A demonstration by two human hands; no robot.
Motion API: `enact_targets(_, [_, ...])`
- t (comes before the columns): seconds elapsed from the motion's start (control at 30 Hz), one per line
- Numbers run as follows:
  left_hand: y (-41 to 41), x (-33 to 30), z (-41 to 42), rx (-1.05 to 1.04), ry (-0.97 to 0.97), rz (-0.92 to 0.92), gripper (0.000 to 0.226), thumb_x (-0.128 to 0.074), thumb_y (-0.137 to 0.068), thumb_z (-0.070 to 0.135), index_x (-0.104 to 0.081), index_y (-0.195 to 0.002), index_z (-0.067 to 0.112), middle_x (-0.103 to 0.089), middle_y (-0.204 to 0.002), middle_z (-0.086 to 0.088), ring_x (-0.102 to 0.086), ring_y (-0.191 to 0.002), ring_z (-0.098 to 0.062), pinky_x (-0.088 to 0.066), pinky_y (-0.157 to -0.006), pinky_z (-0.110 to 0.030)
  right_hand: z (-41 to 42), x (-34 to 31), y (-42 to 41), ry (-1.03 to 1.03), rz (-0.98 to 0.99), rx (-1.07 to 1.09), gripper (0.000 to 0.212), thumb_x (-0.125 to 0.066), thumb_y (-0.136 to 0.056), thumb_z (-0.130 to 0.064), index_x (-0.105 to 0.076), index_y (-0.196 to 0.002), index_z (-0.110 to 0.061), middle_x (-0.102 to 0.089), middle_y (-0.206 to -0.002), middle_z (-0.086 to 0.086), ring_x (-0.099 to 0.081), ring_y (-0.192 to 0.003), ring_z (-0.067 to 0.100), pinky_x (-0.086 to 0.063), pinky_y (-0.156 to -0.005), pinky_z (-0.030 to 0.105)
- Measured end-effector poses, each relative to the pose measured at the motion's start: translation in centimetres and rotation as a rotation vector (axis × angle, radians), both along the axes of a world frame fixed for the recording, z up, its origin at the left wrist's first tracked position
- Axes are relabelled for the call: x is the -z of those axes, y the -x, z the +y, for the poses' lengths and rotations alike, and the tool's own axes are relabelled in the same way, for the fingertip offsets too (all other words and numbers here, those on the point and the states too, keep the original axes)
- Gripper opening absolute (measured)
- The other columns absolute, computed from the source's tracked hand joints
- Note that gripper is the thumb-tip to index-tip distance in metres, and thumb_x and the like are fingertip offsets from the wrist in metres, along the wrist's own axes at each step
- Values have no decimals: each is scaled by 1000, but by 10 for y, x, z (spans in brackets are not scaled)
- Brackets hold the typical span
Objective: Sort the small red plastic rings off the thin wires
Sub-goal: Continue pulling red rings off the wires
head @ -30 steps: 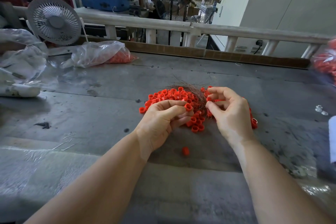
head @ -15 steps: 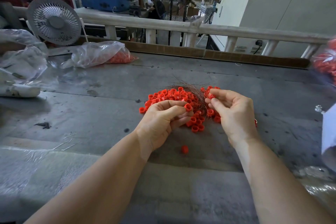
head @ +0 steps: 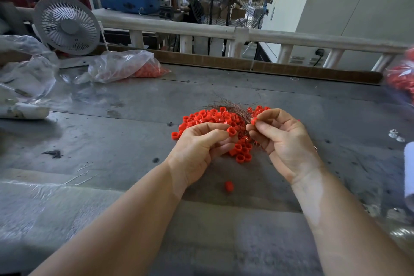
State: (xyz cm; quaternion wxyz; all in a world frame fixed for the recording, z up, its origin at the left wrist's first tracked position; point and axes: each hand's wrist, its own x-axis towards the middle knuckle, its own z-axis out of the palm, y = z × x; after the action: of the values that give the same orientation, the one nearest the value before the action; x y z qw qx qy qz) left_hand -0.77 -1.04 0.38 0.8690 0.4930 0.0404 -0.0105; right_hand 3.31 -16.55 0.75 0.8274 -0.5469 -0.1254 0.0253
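A heap of small red plastic rings (head: 210, 119) lies in the middle of the grey table (head: 112, 132), tangled with a bundle of thin brown wires (head: 233, 106) at its far side. My left hand (head: 201, 148) rests on the near edge of the heap and pinches one red ring (head: 231, 130) at its fingertips. My right hand (head: 282, 139) is just to the right, thumb and forefinger pinching another red ring (head: 253, 121) close to the wires. A single loose ring (head: 229, 186) lies on the table nearer to me.
A clear bag with red rings (head: 134, 67) lies at the back left beside a small white fan (head: 67, 26) and crumpled plastic (head: 24, 69). Another bag of red rings (head: 401, 76) sits at the right edge. A low brown rail (head: 268, 67) borders the table's far side.
My right hand has shifted left toward my left hand and turned palm-inward, now pinching a ring near the wires. My left hand has stayed in place with its ring.
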Motion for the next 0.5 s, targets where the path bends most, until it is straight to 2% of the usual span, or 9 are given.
enact_targets(0.1, [0,0,0,0,1,-2,12,-56,-82,-10,-63,-81,0,-70,-69,-13,-69,-61,-15,-54,-54,-19,0,0,0,-6,16,-14,25,-52,-82,10,-66,-73,-9,-67,-66,1,-68,-65,13,-53,-59,17])
enact_targets(0.2, [0,0,0,2,8,-5,12,-56,-82,-10,-64,-81,0,-71,-70,-13,-69,-61,-15,-54,-54,-19,0,0,0,19,10,-17,17,-63,-68,1,-70,-77,-11,-69,-70,0,-65,-65,9,-53,-61,17])
enact_targets(0.27, [-1,0,0,1,17,-6,12,-56,-82,-10,-64,-81,0,-70,-70,-14,-69,-61,-15,-54,-54,-19,0,0,1,24,6,-13,18,-65,-63,-4,-71,-79,-12,-69,-71,-1,-64,-65,8,-53,-60,16])
enact_targets(0.5, [-1,1,1,6,36,-9,11,-57,-81,-9,-64,-81,0,-70,-71,-13,-68,-60,-14,-54,-54,-20,3,1,2,90,2,33,16,-65,-63,-10,-67,-79,-11,-68,-64,-1,-63,-61,6,-52,-56,16])
